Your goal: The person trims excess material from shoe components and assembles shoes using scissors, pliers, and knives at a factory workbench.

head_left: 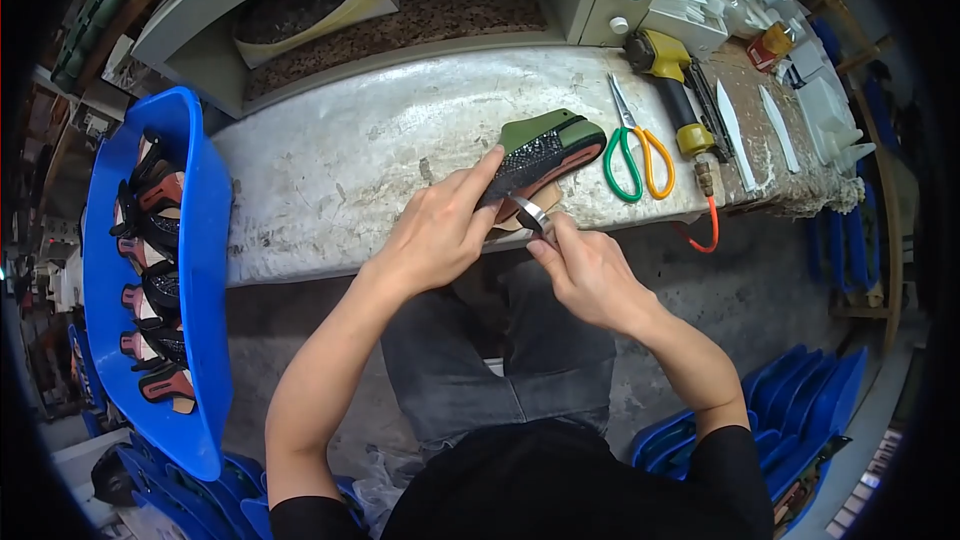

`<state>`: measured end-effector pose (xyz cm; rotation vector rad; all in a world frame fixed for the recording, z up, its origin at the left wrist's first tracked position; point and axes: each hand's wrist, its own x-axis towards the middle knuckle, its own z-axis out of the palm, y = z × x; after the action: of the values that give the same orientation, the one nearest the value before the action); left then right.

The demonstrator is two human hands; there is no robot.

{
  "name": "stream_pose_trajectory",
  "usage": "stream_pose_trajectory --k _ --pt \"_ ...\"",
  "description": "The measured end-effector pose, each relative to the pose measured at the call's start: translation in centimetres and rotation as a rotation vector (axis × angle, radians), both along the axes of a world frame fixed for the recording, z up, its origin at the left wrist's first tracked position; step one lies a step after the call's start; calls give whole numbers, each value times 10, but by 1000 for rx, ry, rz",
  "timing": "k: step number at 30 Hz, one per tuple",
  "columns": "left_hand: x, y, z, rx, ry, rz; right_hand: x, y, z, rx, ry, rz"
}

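Observation:
A black glittery shoe upper on a green shoe last [541, 147] lies on its side near the bench's front edge. My left hand [437, 227] is closed around its near end, the forefinger stretched along the black material. In my right hand [592, 275] is a curved, shiny metal tool [530, 210], its bright end against the lower side of the shoe. The tool's handle is hidden in my fist, so its exact kind does not show. A tan sole-like piece [545, 202] shows just beneath the shoe.
Scissors [640, 162] with green and orange handles and a yellow-black air tool [684, 90] with an orange hose lie right. Two white blades [734, 135] are beyond. A blue bin [205, 240] of shoes stands left; a grey machine [590, 0] with buttons sits behind.

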<state>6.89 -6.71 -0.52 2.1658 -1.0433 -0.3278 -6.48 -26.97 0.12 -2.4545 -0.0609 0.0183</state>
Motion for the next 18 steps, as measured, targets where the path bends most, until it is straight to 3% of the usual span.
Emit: stream_pose_trajectory --k 6,10,15,18 --pt "3 -1 9 53 124 3 0 7 -26 -70 -81 -68" --pt "20 1 18 -117 701 -82 -1 7 -26 -45 -105 -57" --pt "15 -5 24 55 557 -72 -10 0 -26 236 -179 -17" --pt "9 -8 25 129 450 -41 -6 -7 -26 269 -158 -1"
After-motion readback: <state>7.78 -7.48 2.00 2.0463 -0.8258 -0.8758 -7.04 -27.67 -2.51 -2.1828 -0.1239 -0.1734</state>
